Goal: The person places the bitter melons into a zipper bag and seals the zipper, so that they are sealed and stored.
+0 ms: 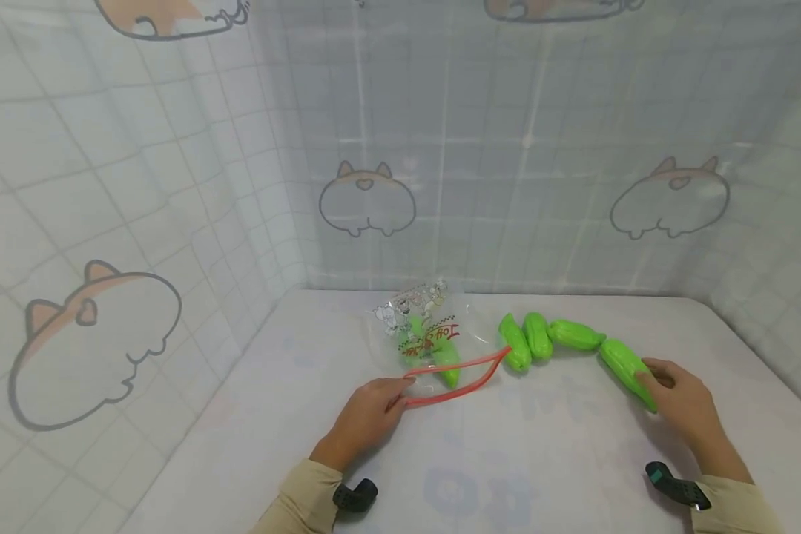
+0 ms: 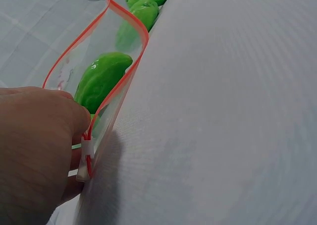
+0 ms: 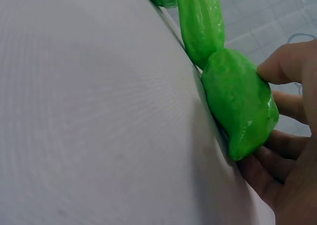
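Left hand [image 1: 370,411]: pinches the near-left end of the bag's mouth, fingers curled at the rim close to the slider [image 2: 86,146].
Right hand [image 1: 681,397]: grips the rightmost green pod [image 1: 629,373] at its right side, thumb on one side and fingers on the other.
Clear bag [image 1: 417,304]: lies left of centre on the desk [image 1: 561,445], film printed with red lettering and small line drawings; its red rim [image 1: 470,389] is spread into a gap facing the near side, the right corner reaching the leftmost loose pod.
Bagged pods [image 1: 447,362]: at least two, seen through the film, the right one plainer than the left.
Loose pods: four in a chain right of the bag; the leftmost [image 1: 515,343] and second [image 1: 538,336] stand side by side, the third [image 1: 576,335] lies crosswise, and the gripped one slants toward the near right, its far end touching the third.
Wrists: tan sleeves [image 1: 303,497], each with a dark wrist device [image 1: 355,495] beside it.
Backdrop: pale tile-patterned sheeting [image 1: 487,245] rises along the far side, left and right, with cartoon animal drawings [image 1: 367,200].
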